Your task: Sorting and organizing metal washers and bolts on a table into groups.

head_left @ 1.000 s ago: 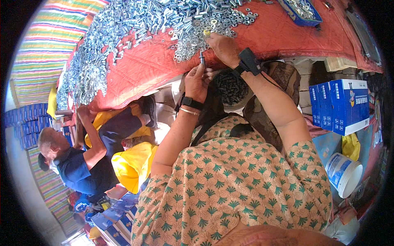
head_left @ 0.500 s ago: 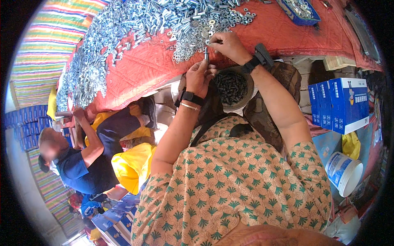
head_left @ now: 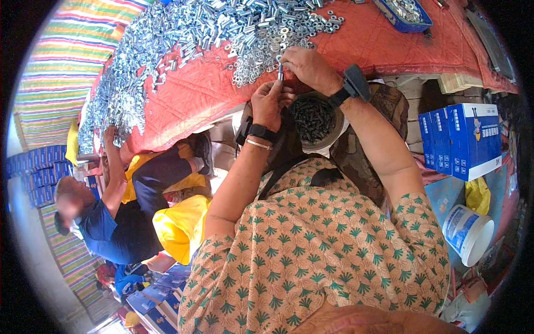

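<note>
My left hand is closed and holds a slim silver bolt upright between thumb and fingers, just past the table edge. Bent over the bolt's upper end is my right hand, its fingertips pinched together there; whatever small piece they hold is hidden. Behind both hands, flat metal washers lie spread on the red quilted cloth. Below and between my wrists sits a round bucket filled with dark bolts.
A large heap of silver metal sleeves covers the table's far left. A blue tray of metal parts stands far right. Blue boxes and a white bucket are at my right. A co-worker sits left, reaching into the heap.
My right hand has turned and come in over the bolt's top, hiding the ring seen earlier at its fingertips. My left hand barely moved. The co-worker's hand has moved up into the heap.
</note>
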Motion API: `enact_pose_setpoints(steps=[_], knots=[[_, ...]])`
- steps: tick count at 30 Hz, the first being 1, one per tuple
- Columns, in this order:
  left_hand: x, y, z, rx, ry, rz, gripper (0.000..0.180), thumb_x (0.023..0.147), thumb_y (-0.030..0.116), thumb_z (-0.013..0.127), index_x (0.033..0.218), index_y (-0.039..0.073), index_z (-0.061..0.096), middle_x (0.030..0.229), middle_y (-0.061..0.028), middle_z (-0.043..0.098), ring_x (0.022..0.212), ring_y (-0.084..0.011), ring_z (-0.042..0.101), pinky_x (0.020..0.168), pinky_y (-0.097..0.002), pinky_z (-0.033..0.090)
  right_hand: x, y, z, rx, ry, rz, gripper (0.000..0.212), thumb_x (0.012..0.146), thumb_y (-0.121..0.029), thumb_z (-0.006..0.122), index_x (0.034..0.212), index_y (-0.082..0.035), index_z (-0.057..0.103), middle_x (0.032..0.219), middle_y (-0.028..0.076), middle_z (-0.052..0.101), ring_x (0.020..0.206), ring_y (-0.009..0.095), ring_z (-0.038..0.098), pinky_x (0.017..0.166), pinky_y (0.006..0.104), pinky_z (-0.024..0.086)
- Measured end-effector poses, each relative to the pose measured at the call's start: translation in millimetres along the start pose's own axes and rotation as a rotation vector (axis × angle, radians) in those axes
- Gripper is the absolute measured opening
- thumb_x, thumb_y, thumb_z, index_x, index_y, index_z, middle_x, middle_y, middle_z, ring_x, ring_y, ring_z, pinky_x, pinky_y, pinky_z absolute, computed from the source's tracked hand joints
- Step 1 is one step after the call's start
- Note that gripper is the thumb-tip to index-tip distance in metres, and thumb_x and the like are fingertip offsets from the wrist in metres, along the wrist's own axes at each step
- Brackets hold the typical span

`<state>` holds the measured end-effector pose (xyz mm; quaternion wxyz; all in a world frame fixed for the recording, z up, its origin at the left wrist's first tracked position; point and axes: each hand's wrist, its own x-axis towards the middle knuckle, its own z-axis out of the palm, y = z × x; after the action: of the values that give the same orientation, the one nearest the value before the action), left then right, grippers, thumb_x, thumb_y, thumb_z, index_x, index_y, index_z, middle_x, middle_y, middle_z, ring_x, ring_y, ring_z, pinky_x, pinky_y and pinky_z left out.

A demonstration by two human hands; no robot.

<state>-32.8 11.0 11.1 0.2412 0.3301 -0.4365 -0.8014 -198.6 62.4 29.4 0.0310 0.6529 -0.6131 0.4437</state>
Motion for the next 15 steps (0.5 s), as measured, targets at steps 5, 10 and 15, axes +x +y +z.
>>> enact_pose_setpoints(steps=[5,10,15], knots=[[4,-4,-1,-0.039,0.021,0.045,0.015,0.092,0.017,0.056,0.095,0.002,0.056,0.080,-0.0078,0.064,0.066,-0.0144,0.062,0.057,-0.0236,0.051,1,-6,-1,0.239,-0.010,0.132,0.012,0.083,-0.010,0.060,0.089,0.001,0.061,0.084,0.010,0.063,0.080,0.023,0.063,0.070,0.0316,0.050],[6,-3,2,-0.067,0.003,0.079,0.015,0.091,0.017,0.057,0.096,0.002,0.056,0.081,-0.0079,0.063,0.067,-0.0150,0.062,0.058,-0.0239,0.051,2,-1,-2,0.456,0.020,0.231,0.009,0.084,-0.008,0.060,0.090,-0.002,0.063,0.081,0.006,0.065,0.076,0.014,0.062,0.067,0.0280,0.049],[5,-1,7,-0.066,-0.027,0.091,0.015,0.091,0.016,0.057,0.097,0.002,0.055,0.080,-0.0083,0.062,0.067,-0.0156,0.061,0.059,-0.0254,0.050,7,15,-25,0.361,0.094,0.383,0.013,0.081,-0.013,0.061,0.088,-0.001,0.063,0.084,0.012,0.066,0.078,0.021,0.064,0.069,0.0317,0.048]])
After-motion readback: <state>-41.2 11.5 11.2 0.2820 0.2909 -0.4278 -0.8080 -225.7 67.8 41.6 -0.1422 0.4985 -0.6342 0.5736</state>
